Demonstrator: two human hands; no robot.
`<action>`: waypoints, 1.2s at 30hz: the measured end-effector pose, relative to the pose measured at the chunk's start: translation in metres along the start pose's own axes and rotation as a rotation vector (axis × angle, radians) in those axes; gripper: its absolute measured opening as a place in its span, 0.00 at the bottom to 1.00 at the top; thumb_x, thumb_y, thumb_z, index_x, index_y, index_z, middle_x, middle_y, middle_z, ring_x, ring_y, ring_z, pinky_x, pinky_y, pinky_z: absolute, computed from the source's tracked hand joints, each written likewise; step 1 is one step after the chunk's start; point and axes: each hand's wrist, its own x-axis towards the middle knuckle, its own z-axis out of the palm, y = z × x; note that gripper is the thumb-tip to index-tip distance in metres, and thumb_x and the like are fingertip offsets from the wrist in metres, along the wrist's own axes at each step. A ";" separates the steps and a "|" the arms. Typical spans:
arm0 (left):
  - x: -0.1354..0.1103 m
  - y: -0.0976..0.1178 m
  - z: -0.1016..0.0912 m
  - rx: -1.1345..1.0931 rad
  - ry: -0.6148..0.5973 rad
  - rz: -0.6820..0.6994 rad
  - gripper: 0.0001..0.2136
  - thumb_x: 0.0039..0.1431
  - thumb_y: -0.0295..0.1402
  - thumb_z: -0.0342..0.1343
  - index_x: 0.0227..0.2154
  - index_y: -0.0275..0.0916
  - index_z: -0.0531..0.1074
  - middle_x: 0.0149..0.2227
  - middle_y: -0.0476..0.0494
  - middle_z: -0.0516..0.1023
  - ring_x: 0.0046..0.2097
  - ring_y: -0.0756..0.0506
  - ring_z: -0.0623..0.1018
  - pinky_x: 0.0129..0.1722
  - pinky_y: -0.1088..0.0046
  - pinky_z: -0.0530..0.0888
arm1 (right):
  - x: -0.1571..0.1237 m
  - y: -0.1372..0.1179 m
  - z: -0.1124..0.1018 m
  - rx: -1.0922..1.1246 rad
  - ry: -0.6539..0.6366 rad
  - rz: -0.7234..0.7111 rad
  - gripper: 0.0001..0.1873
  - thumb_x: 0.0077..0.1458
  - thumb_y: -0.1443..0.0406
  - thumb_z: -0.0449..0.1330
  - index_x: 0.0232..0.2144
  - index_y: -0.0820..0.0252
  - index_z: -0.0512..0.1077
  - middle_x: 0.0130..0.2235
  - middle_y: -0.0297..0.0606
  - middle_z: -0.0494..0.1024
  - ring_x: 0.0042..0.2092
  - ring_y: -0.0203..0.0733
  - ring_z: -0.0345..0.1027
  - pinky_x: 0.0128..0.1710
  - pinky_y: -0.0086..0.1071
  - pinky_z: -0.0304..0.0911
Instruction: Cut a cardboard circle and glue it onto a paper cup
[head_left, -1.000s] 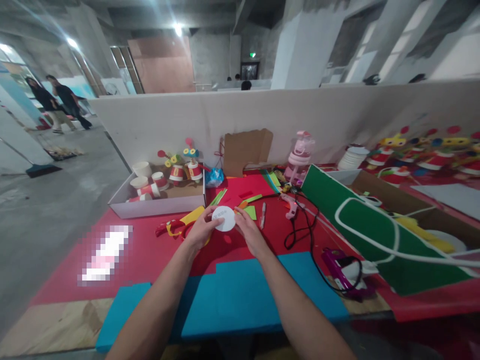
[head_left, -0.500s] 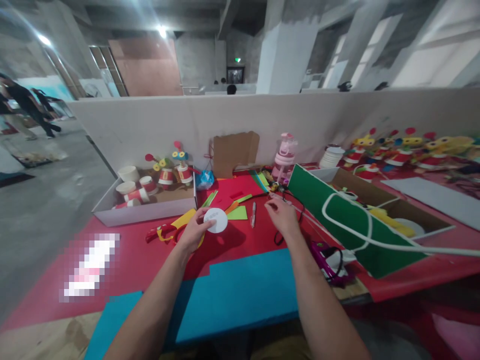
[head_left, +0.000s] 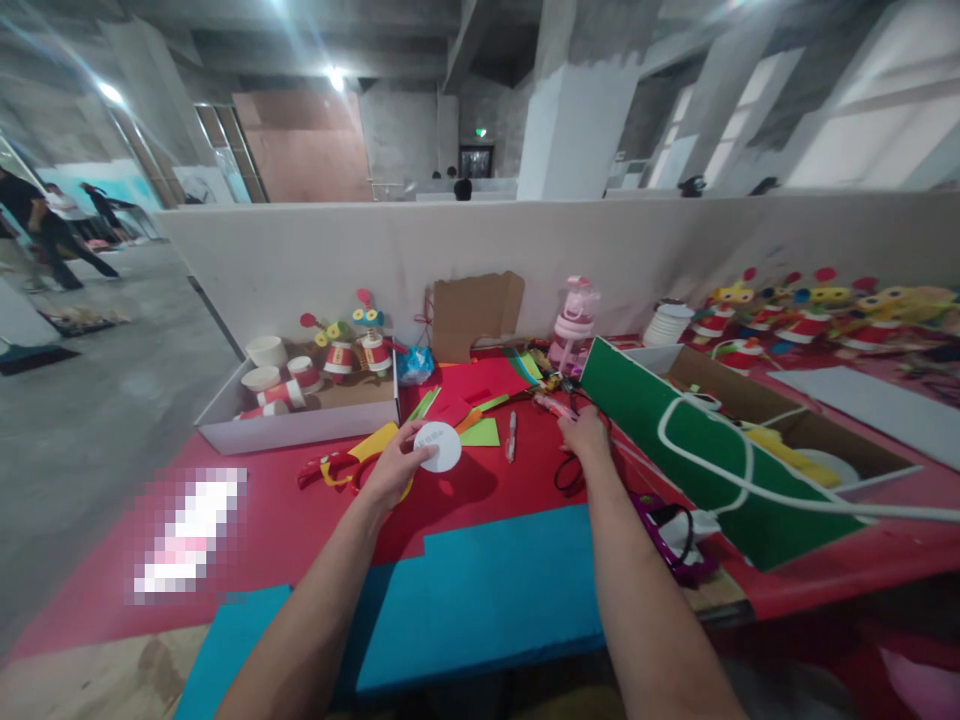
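Observation:
My left hand (head_left: 395, 468) pinches a white paper disc (head_left: 438, 447), thumb on top, above the red table covering. Under and beside that hand lie red-handled scissors (head_left: 365, 470) and a yellow piece (head_left: 375, 441). My right hand (head_left: 587, 432) is closed on the rear end of a pink glue gun (head_left: 553, 405), by a looped black cord (head_left: 568, 478); its fingers are partly hidden. A pen (head_left: 511, 437) and a lime-green paper (head_left: 480, 433) lie between the hands.
Blue sheets (head_left: 495, 590) lie at the front edge. A white box (head_left: 300, 432) with paper cups stands left; a green-sided box (head_left: 720, 480) with a white cable (head_left: 750, 475) stands right. A pink bottle (head_left: 576, 320) and a low partition (head_left: 480, 240) are behind.
My right hand has come down onto the pink glue gun and closed on it. My left hand still holds the disc. The whole view has shifted slightly.

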 end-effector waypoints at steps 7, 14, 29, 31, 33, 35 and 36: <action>0.001 0.001 0.000 -0.038 0.023 0.010 0.23 0.38 0.32 0.70 0.41 0.38 0.71 0.35 0.47 0.77 0.34 0.50 0.75 0.34 0.76 0.69 | -0.018 -0.026 -0.003 0.745 -0.048 0.005 0.12 0.50 0.59 0.61 0.33 0.57 0.63 0.29 0.32 0.74 0.28 0.34 0.73 0.33 0.32 0.74; 0.002 0.006 -0.005 -0.090 0.084 0.058 0.22 0.40 0.33 0.69 0.41 0.40 0.70 0.35 0.50 0.76 0.33 0.52 0.75 0.33 0.79 0.69 | -0.064 -0.077 0.016 1.255 -0.606 -0.051 0.20 0.37 0.66 0.70 0.36 0.57 0.70 0.33 0.29 0.76 0.30 0.32 0.71 0.32 0.27 0.72; 0.004 0.015 -0.020 -0.119 0.089 0.093 0.22 0.40 0.32 0.68 0.42 0.39 0.72 0.37 0.47 0.77 0.35 0.49 0.76 0.35 0.77 0.72 | -0.084 -0.070 0.042 1.047 -0.437 -0.203 0.24 0.44 0.53 0.69 0.40 0.59 0.70 0.41 0.39 0.80 0.25 0.32 0.68 0.20 0.25 0.60; 0.004 0.016 -0.025 -0.160 0.076 0.075 0.23 0.41 0.32 0.68 0.43 0.39 0.72 0.38 0.46 0.78 0.36 0.49 0.76 0.35 0.76 0.72 | -0.086 -0.069 0.043 1.079 -0.582 -0.139 0.25 0.43 0.51 0.69 0.40 0.59 0.70 0.37 0.39 0.81 0.22 0.30 0.63 0.16 0.24 0.52; 0.004 0.017 -0.029 -0.211 0.072 0.067 0.23 0.41 0.32 0.67 0.43 0.39 0.72 0.38 0.46 0.78 0.35 0.48 0.76 0.34 0.76 0.73 | -0.089 -0.069 0.047 1.118 -0.703 -0.090 0.26 0.46 0.47 0.66 0.41 0.58 0.70 0.36 0.39 0.81 0.21 0.30 0.60 0.16 0.25 0.48; 0.004 0.017 -0.031 -0.258 0.070 0.055 0.23 0.41 0.32 0.66 0.44 0.39 0.71 0.37 0.46 0.78 0.34 0.48 0.76 0.33 0.74 0.73 | -0.095 -0.071 0.051 1.147 -0.746 -0.072 0.27 0.49 0.44 0.62 0.41 0.56 0.69 0.34 0.38 0.81 0.22 0.33 0.62 0.18 0.26 0.52; 0.004 0.017 -0.032 -0.282 0.069 0.046 0.24 0.42 0.32 0.65 0.45 0.39 0.71 0.37 0.46 0.78 0.33 0.48 0.76 0.32 0.73 0.74 | -0.097 -0.072 0.052 1.142 -0.742 -0.080 0.27 0.49 0.43 0.62 0.41 0.56 0.69 0.33 0.37 0.80 0.23 0.34 0.64 0.20 0.27 0.55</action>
